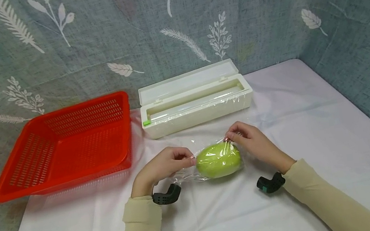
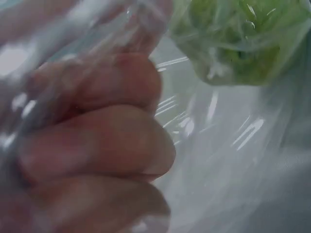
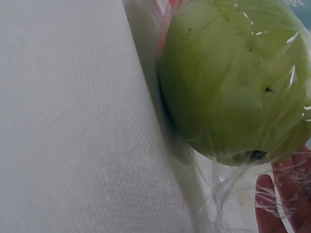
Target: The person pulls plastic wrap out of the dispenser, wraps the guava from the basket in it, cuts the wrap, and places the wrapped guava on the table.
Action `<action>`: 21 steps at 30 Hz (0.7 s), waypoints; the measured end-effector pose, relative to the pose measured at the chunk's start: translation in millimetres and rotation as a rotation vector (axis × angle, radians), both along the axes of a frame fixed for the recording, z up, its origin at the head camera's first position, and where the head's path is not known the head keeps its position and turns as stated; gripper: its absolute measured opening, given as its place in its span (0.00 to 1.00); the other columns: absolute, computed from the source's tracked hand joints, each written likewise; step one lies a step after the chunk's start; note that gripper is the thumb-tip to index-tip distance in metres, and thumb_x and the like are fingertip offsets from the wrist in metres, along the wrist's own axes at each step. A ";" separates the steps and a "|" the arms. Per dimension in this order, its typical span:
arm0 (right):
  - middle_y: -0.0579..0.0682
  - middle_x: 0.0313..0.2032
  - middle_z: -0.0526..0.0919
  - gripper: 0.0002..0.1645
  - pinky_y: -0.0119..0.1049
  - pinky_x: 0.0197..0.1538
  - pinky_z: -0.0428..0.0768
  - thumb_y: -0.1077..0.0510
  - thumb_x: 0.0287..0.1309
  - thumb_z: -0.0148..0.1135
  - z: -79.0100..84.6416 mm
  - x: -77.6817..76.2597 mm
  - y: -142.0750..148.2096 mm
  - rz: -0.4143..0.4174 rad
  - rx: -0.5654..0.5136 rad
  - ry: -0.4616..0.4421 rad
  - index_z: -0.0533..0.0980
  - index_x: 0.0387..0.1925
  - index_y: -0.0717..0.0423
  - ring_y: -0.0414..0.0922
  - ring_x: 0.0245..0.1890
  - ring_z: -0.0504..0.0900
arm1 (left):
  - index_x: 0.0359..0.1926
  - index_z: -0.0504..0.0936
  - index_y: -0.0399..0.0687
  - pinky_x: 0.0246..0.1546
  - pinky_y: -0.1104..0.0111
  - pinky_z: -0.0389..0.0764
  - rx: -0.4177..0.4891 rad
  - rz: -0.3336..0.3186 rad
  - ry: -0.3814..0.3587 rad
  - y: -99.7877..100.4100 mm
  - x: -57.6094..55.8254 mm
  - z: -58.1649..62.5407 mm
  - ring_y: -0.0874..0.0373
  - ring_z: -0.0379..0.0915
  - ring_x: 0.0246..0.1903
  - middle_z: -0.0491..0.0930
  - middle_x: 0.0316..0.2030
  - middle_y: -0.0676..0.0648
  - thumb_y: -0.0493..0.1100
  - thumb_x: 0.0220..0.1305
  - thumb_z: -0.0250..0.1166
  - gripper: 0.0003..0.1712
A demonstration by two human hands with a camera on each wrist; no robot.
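A pale green oval fruit (image 1: 218,161), like a small melon, lies on the white cloth under clear plastic wrap (image 1: 190,175). In the right wrist view the fruit (image 3: 233,82) shows small dark specks and a dark end, with film stretched over its skin. My left hand (image 1: 165,164) pinches the wrap just left of the fruit; its curled fingers (image 2: 102,141) show close up in the left wrist view, film lying over them. At the fruit's upper right, my right hand (image 1: 254,142) pinches a gathered bit of wrap between thumb and fingers.
Behind the hands stands a white wrap dispenser (image 1: 200,116), lid raised, a roll inside and a green slider at its left end. A red slotted basket (image 1: 126,150) sits at the left. Patterned grey-green fabric (image 1: 140,28) hangs behind and along the right side.
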State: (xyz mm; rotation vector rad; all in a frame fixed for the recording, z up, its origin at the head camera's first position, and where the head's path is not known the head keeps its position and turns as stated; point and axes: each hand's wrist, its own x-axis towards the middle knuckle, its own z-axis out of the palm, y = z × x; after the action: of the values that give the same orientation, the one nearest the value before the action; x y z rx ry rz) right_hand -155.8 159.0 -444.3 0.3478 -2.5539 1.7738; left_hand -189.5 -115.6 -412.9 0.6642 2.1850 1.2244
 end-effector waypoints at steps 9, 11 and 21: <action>0.53 0.33 0.75 0.10 0.39 0.38 0.71 0.55 0.61 0.51 18.4 7.8 -2.4 0.022 -0.052 -0.026 0.71 0.36 0.59 0.49 0.35 0.72 | 0.32 0.77 0.50 0.25 0.70 0.63 -0.021 -0.022 0.028 -18.2 -0.4 7.9 0.58 0.62 0.25 0.71 0.25 0.40 0.45 0.60 0.58 0.04; 0.54 0.30 0.72 0.10 0.37 0.34 0.70 0.56 0.60 0.53 22.8 9.8 -1.6 0.028 -0.072 -0.041 0.70 0.37 0.60 0.49 0.31 0.71 | 0.32 0.76 0.51 0.23 0.70 0.62 0.003 -0.018 0.020 -21.7 -1.2 8.8 0.57 0.62 0.24 0.69 0.24 0.43 0.45 0.60 0.57 0.04; 0.51 0.20 0.64 0.21 0.33 0.16 0.62 0.58 0.49 0.65 12.4 -1.6 18.9 0.162 -0.157 -0.170 0.71 0.46 0.56 0.43 0.15 0.61 | 0.35 0.74 0.37 0.48 0.56 0.68 0.179 -0.137 -0.021 -22.5 -1.6 12.2 0.52 0.68 0.47 0.76 0.43 0.45 0.43 0.62 0.55 0.11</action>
State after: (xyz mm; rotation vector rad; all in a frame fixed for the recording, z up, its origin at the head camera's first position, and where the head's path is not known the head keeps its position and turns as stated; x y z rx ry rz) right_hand -157.4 177.9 -431.8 0.4279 -2.5368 2.1332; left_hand -191.2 -138.1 -400.7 0.8550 1.9928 1.3584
